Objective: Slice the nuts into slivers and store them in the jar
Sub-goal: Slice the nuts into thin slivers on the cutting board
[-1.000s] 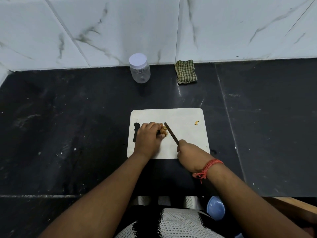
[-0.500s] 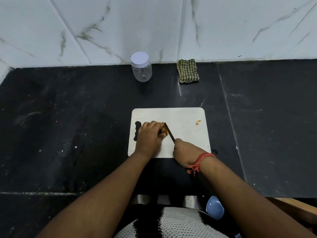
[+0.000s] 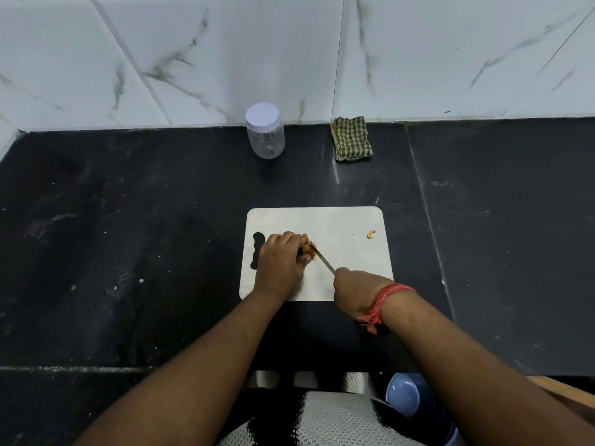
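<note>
Slicing step is in hand: nuts (image 3: pixel 308 247) are held bunched on the white cutting board (image 3: pixel 341 220), just right of its handle cutout, and the knife (image 3: pixel 323 259) blade is laid against their right side. Left hand (image 3: pixel 279 263) is curled over the nuts, fingertips pinching them down; its grip is clenched on them. Right hand (image 3: pixel 357 289) is closed round the knife handle near the board's front edge, wrist with a red thread band (image 3: pixel 384 300) angled in from the right, blade pointed up-left. One stray nut piece (image 3: pixel 371 234) is seen toward the board's right edge, apart from the pile. Jar (image 3: pixel 265 131) is stood well behind the board, by the wall, lid on, apparently empty. Checked cloth (image 3: pixel 351 139) is lying right of the jar. Next move is judged to call for short downward cuts with fingertips kept tucked clear; storing is not yet started.
</note>
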Tool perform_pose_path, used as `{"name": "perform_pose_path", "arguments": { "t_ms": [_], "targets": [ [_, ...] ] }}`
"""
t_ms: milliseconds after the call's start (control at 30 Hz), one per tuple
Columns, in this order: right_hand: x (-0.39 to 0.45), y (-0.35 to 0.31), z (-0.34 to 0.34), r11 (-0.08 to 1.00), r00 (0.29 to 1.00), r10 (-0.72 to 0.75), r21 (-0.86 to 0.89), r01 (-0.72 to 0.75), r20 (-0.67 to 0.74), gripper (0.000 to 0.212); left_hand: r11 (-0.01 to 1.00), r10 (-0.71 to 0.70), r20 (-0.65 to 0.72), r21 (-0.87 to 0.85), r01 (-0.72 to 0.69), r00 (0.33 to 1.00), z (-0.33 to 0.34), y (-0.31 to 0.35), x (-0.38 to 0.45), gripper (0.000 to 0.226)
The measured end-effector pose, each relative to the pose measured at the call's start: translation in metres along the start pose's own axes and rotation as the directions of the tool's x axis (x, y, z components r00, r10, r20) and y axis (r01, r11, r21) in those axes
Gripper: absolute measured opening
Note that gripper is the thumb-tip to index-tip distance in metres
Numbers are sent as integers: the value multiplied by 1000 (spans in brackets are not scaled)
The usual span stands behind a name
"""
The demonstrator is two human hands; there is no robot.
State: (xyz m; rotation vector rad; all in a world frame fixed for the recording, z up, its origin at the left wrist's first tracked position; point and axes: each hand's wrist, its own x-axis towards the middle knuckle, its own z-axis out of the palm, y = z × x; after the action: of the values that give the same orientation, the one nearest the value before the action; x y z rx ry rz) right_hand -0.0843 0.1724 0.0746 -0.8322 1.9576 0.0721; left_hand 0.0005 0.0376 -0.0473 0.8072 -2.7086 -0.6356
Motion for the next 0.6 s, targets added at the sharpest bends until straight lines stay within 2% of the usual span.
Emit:
{"name": "perform_pose_path", "arguments": {
  "t_ms": [67,100,167,333,467,600],
  "targets": [
    [-2,1,1,998,998,-6,-56,3,-62,7,1000,-5,-1,1,5,1000,1,-1,1,28],
    [-1,1,4,999,994,-1,-45,-4,-110,19,1000,-5,0,2,5,1000,1,-1,1,28],
    [3,3,9,1000,986,9,12,-7,-169,27,1000,-2,1,-3,2,1000,1,-1,0,25],
    [6,12,17,999,969,-5,31,13,-248,23,999,-7,-5,-34,7,1000,1,-2,0,22],
    [5,14,22,996,952,-37,71,61,-303,11,999,-16,-3,-45,16,1000,2,-2,-1,24],
    [3,12,22,985,939,-65,126,114,-338,11,999,-21,5,-44,22,1000,2,-2,0,25]
  ]
}}
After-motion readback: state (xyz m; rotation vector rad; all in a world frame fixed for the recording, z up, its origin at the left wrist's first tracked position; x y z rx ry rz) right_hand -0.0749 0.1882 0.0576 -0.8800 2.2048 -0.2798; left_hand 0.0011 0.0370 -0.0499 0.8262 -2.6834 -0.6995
